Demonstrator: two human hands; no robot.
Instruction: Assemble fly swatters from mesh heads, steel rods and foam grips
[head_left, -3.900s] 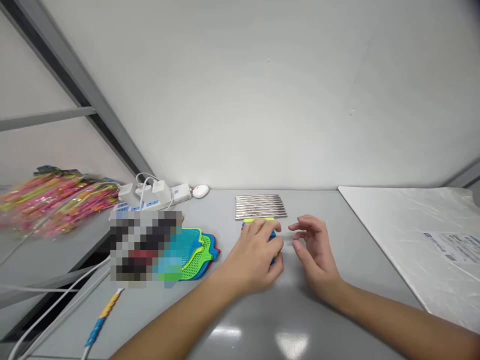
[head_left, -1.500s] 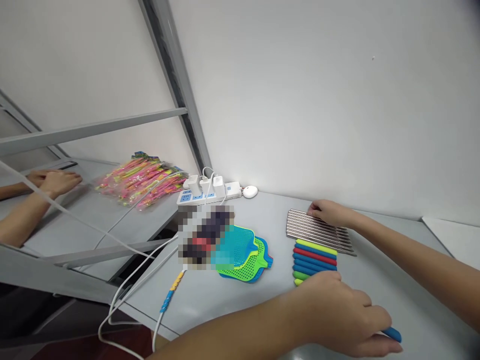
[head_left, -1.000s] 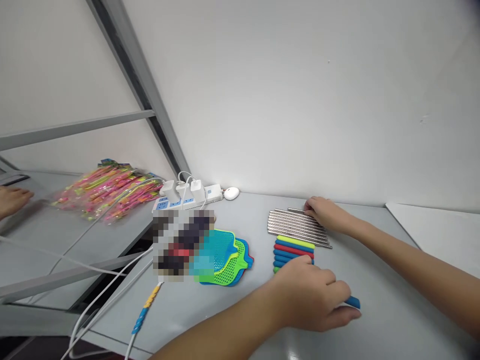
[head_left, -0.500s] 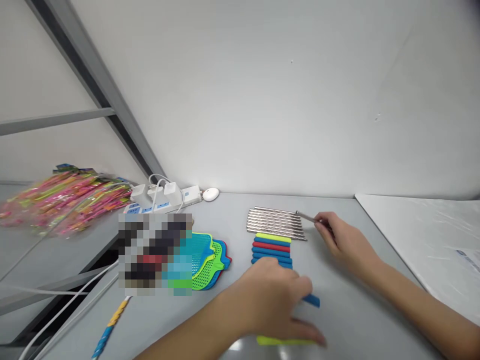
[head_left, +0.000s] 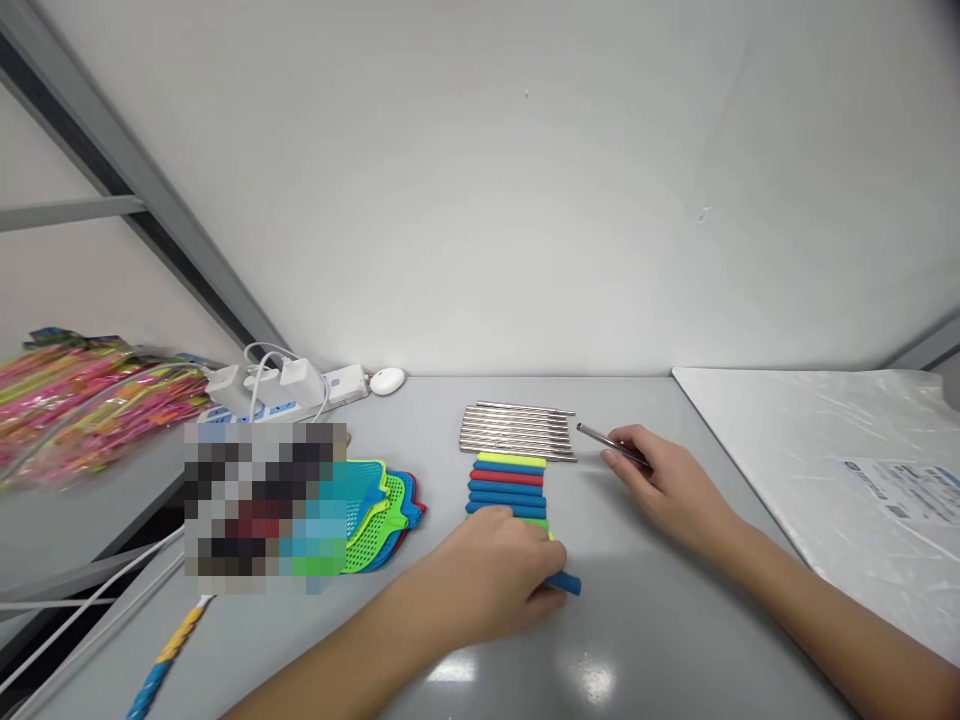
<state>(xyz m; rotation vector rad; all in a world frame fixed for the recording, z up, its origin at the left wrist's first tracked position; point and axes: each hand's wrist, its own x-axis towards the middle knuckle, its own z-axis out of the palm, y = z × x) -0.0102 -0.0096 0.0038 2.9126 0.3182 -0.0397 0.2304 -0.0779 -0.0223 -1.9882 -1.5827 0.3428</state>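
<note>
My left hand [head_left: 495,575] is closed around a blue handle [head_left: 564,582], whose end sticks out to the right past the fingers. Behind that hand lies a row of coloured handles [head_left: 507,489] in yellow, blue, red and green, its near part hidden by the hand. A thin metal rod [head_left: 611,441] is pinched in my right hand [head_left: 664,480], its tip pointing left and away from me. Farther back, several similar shiny metal rods [head_left: 516,432] lie side by side. Fly swatter heads [head_left: 379,530] in blue, green, yellow and red overlap left of the handles.
At the back left are a power strip [head_left: 341,385] with white plugs and a white oval device [head_left: 387,381]. Bagged pink and yellow goods [head_left: 105,405] lie far left, near cables. A white wrapped sheet [head_left: 810,450] covers the right side. A blurred patch hides things left.
My left hand has closed on the blue handle from a spread-finger pose; the yellow handle seen below it no longer shows. The view has shifted to the right. My right hand still holds the rod.
</note>
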